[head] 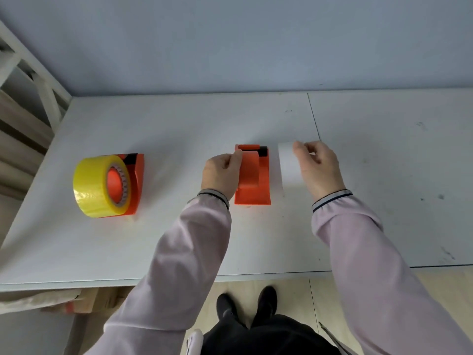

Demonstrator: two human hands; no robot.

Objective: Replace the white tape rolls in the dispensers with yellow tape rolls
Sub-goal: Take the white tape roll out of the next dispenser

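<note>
On the white table (pixel 179 239) two orange dispensers stand side by side. The left dispenser (pixel 138 175) carries a yellow tape roll (pixel 92 187) on its orange hub. The middle dispenser (pixel 256 180) has a bare hub with no roll on it. My left hand (pixel 221 172) grips this dispenser on its left side. My right hand (pixel 318 167) holds a white tape roll (pixel 289 166) just right of the dispenser, apart from it, with the fingers closed over the roll's top edge.
The table's front edge runs below my forearms, with my shoes and a wooden floor (pixel 384 285) beneath. A seam (pixel 313 116) crosses the tabletop behind my right hand. A white frame (pixel 38 78) stands at the far left. A blue-grey wall backs the table.
</note>
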